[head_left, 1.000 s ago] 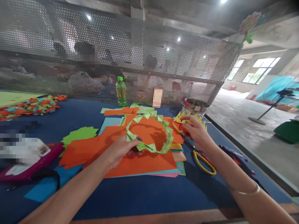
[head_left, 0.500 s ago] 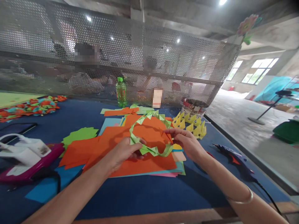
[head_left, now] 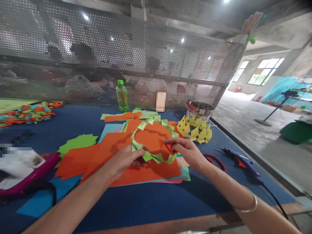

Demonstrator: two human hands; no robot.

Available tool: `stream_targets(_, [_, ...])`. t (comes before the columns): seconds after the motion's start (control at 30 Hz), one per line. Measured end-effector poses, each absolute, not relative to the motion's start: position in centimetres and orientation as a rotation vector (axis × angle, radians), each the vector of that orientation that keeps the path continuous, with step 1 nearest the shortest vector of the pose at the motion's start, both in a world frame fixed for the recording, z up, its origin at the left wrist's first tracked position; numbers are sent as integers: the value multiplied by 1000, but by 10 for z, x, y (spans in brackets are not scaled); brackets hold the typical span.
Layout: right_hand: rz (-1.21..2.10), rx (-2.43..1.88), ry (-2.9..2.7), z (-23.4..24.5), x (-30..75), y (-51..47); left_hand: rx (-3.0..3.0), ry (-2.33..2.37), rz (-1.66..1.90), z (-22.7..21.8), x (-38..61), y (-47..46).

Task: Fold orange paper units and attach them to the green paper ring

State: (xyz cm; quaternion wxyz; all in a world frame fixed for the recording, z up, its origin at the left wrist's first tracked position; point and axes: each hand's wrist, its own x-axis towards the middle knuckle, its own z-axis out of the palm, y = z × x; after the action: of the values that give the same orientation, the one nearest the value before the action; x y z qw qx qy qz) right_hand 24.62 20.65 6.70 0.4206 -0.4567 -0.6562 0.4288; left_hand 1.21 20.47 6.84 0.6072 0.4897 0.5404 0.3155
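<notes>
A ring-shaped green paper crown (head_left: 162, 158) with folded points tilts above a stack of orange paper sheets (head_left: 117, 146). My left hand (head_left: 130, 157) is closed on the crown's near left edge, thumb on top. At the crown's right side, my right hand (head_left: 184, 148) pinches what looks like a small folded orange paper piece (head_left: 167, 148); it blends with the orange sheets behind. Just beyond my right hand is a yellow paper crown (head_left: 195, 134) with similar points.
To the right lie a glue gun (head_left: 240, 159) and red-handled scissors (head_left: 215, 160), partly hidden by my wrist. A green bottle (head_left: 122, 97) and a round container (head_left: 199, 111) stand near the perforated screen (head_left: 109, 65). A magenta power strip (head_left: 46, 165) and colourful folded pieces (head_left: 31, 112) are at left.
My right hand has moved slightly left, inward over the crown's opening, with the orange piece. My left hand keeps its hold on the crown. The whole view has shifted a little.
</notes>
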Motion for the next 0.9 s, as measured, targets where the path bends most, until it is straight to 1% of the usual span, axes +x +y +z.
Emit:
stream_targets(0.27, [841, -1091, -1811, 54, 249, 210, 1123, 1245, 728, 65, 12, 206])
stream_targets(0.63, [694, -968, -2022, 65, 246, 199, 1123, 1227, 714, 63, 12, 207])
stream_targets(0.9, [421, -962, -1897, 52, 243, 202, 1077, 1230, 750, 60, 10, 206])
